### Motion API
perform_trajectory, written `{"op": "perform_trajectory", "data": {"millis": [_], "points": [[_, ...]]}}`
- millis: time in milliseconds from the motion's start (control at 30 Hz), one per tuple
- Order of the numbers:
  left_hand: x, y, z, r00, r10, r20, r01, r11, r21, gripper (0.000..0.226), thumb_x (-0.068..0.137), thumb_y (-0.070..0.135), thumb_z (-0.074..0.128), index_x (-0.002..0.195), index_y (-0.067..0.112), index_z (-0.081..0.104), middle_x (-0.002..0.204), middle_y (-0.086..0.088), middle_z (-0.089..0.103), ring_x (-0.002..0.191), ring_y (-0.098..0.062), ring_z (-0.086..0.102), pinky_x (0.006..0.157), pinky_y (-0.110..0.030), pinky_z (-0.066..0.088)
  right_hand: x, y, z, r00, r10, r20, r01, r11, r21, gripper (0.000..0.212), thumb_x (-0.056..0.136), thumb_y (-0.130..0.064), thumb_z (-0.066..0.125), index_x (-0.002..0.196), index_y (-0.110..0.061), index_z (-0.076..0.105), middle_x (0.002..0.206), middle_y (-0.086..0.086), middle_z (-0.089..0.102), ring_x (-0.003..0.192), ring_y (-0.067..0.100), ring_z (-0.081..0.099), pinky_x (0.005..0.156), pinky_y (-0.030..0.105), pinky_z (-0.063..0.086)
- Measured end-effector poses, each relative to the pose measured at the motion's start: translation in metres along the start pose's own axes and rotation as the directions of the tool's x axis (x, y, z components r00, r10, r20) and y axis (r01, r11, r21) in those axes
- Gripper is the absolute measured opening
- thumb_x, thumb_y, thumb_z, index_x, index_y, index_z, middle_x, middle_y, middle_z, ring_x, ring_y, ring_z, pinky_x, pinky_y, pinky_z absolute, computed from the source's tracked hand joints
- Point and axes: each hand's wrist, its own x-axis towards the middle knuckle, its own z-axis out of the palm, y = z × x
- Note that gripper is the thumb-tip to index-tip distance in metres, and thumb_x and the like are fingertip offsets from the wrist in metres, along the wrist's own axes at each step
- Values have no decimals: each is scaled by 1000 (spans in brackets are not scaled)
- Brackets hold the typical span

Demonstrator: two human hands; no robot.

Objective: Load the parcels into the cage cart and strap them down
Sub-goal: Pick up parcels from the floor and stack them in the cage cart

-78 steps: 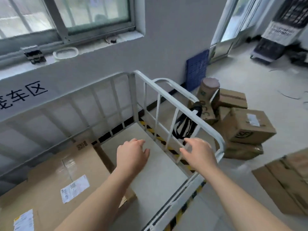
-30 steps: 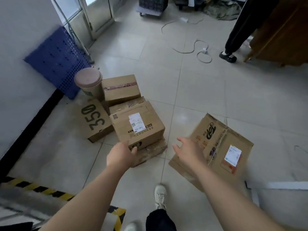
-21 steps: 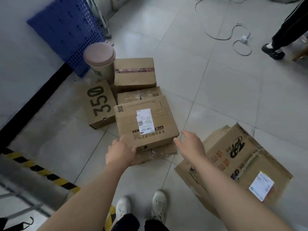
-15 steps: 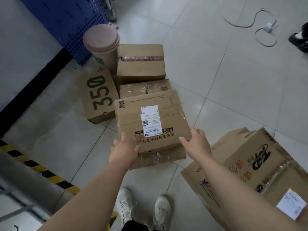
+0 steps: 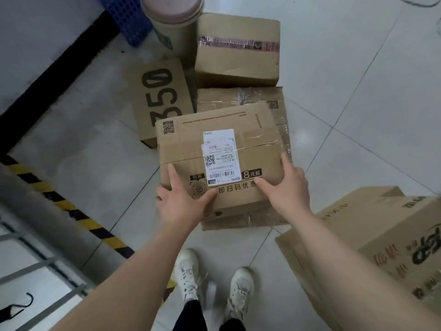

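both hands are on the top parcel (image 5: 214,144), a brown cardboard box with a white shipping label (image 5: 220,158) stuck across its taped seam and a small qr code printed near its far left corner. the left hand (image 5: 181,204) holds the near left corner, thumb lying on the top face and fingers wrapped down the side, so its grip is pressed onto the box. the right hand (image 5: 286,187) sits on the near right corner, thumb pointing inward over the printed text, fingers flat along the right edge; its grip also clamps the box. this parcel rests on a flatter taped box (image 5: 241,217) that sticks out beneath it on the near and right sides, on the tiled floor (image 5: 334,68).

behind it to the left lies a carton printed "350" (image 5: 160,99), and beyond that a box with a pinkish tape band (image 5: 238,48) stands beside a round container with a pink lid (image 5: 171,10). a blue perforated panel (image 5: 126,17) leans at the wall near the container. a large carton with dark and red print (image 5: 381,247) lies at the right, partly behind the right forearm.

the cage cart (image 5: 35,271) shows at the lower left as grey bars, close to a black-and-yellow hazard stripe (image 5: 78,211) on the floor. a black hook (image 5: 16,305) hangs by the bars. 2 white shoes (image 5: 188,275) stand on the tiles just short of the stacked boxes.
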Motion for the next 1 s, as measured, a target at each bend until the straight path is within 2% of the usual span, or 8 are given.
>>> {"op": "perform_trajectory", "data": {"millis": [167, 300, 433, 600, 767, 1000], "points": [[6, -64, -62, 970, -214, -119, 207, 976, -66, 122, 61, 82, 61, 150, 34, -8, 146, -24, 24, 133, -44, 27, 108, -53, 31, -28, -78, 52, 979, -168, 113, 171, 985, -21, 90, 77, -52, 70, 150, -37, 18, 140, 3, 38, 131, 24, 33, 103, 41, 36], [28, -126, -93, 934, -313, -170, 286, 944, -166, 124, 58, 81, 66, 149, 35, -4, 143, -22, 24, 131, -43, 29, 107, -55, 31, -39, -130, 110, 946, -259, 195, 270, 962, -33, 91, 77, -51, 71, 149, -38, 18, 139, 3, 38, 130, 24, 35, 101, 38, 37], [57, -182, -99, 915, -364, -171, 325, 920, -219, 126, 56, 78, 70, 149, 37, -4, 148, -20, 19, 134, -43, 24, 110, -57, 29, -38, -154, 172, 918, -295, 265, 319, 946, -55, 91, 75, -51, 73, 148, -36, 20, 132, 5, 43, 125, 25, 40, 96, 39, 41], [92, -236, -74, 922, -374, -99, 335, 899, -281, 127, 57, 69, 77, 151, 39, -3, 152, -15, 14, 138, -39, 19, 112, -54, 28, -22, -145, 243, 915, -256, 313, 308, 942, -130, 104, 73, -53, 75, 151, -31, 9, 138, 7, 42, 128, 28, 41, 99, 42, 41], [120, -269, -27, 930, -362, -57, 332, 899, -284, 123, 61, 60, 81, 149, 42, -4, 151, -14, 13, 139, -38, 18, 110, -55, 29, -2, -110, 298, 915, -226, 335, 299, 936, -185, 101, 69, -53, 76, 147, -31, 17, 133, 6, 47, 122, 28, 48, 95, 44, 46], [148, -282, 31, 911, -412, 36, 412, 894, -175, 123, 69, 54, 78, 148, 39, -15, 152, -23, 11, 139, -42, 21, 111, -53, 28, 17, -62, 330, 856, -160, 491, 228, 970, -81, 92, 76, -36, 77, 150, -26, 23, 141, 5, 41, 127, 23, 46, 106, 33, 36]]}}
